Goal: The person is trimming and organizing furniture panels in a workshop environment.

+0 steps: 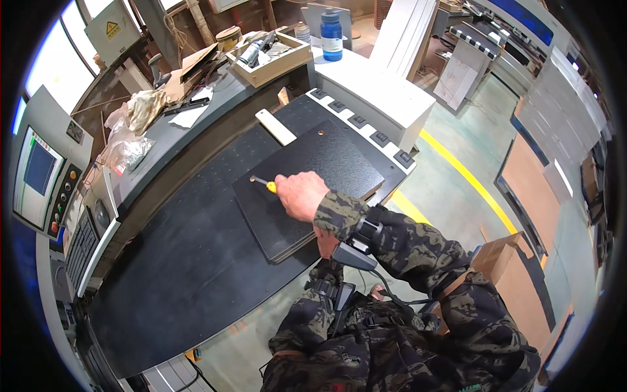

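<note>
My right hand point(304, 196) is closed around a screwdriver point(270, 187) with a yellow handle. Its metal shaft points left, and the tip meets a small brass-coloured round fitting point(253, 178) near the left corner of a dark panel point(326, 166). The panel lies flat on a black worktable point(183, 261), and its near edge looks layered. A similar fitting point(321, 133) shows near the far corner. Below my right forearm, my left hand point(326, 243) is at the panel's near edge; its fingers are hidden.
A pale strip point(275, 127) lies beyond the panel. The table's far edge carries a white rail point(358, 120) with black pads. Behind stand a wooden tray point(281, 65) of tools and a blue bottle point(332, 39). A monitor point(38, 173) and keyboard point(81, 242) are at left.
</note>
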{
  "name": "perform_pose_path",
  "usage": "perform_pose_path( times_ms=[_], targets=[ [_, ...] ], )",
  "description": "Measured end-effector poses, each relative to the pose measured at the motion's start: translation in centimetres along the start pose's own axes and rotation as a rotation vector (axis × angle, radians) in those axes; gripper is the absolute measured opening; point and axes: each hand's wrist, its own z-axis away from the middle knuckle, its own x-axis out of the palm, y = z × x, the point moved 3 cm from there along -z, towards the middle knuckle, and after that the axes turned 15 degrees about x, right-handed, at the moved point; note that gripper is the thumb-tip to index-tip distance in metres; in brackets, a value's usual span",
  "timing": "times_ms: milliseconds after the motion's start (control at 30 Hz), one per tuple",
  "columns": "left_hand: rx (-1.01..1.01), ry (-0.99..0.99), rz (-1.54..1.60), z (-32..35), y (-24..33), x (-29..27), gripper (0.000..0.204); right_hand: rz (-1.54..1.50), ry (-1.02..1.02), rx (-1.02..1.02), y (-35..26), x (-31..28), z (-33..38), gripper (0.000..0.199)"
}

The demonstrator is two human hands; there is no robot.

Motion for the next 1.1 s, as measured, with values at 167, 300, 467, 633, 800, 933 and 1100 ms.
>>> perform_pose_path(
  times_ms=[167,300,467,633,800,933,1100],
  targets=[
    [-0.072,0.196,-0.059,0.7,-0.7,-3.8,0.068,0.026,0.010,-0.076,-2.5,-0.6,1.1,0.020],
    [-0.014,0.354,-0.185,-1.8,1.3,-9.0,0.055,0.019,0.087,0.090,2.5,-2.3,0.2,0.020],
    [-0.049,0.302,-0.272,-2.3,2.0,-11.9,0.053,0.084,0.142,0.086,9.9,-4.9,5.5,0.028],
    [-0.058,0.309,-0.319,-2.3,1.9,-11.7,0.048,0.252,-0.027,-0.427,6.7,-2.0,13.5,0.029],
    [-0.041,0.332,-0.258,-2.3,1.6,-12.6,0.045,-0.448,-0.186,-0.430,7.8,-4.4,13.3,0.030],
    [-0.156,0.228,0.150,-3.2,2.7,-17.7,0.055,-0.866,-0.548,-0.177,14.2,-1.6,10.7,0.023],
    [-0.578,0.505,0.086,1.0,-3.2,-23.6,0.055,-0.868,-0.461,-0.173,18.6,4.8,10.0,0.041]
  ],
)
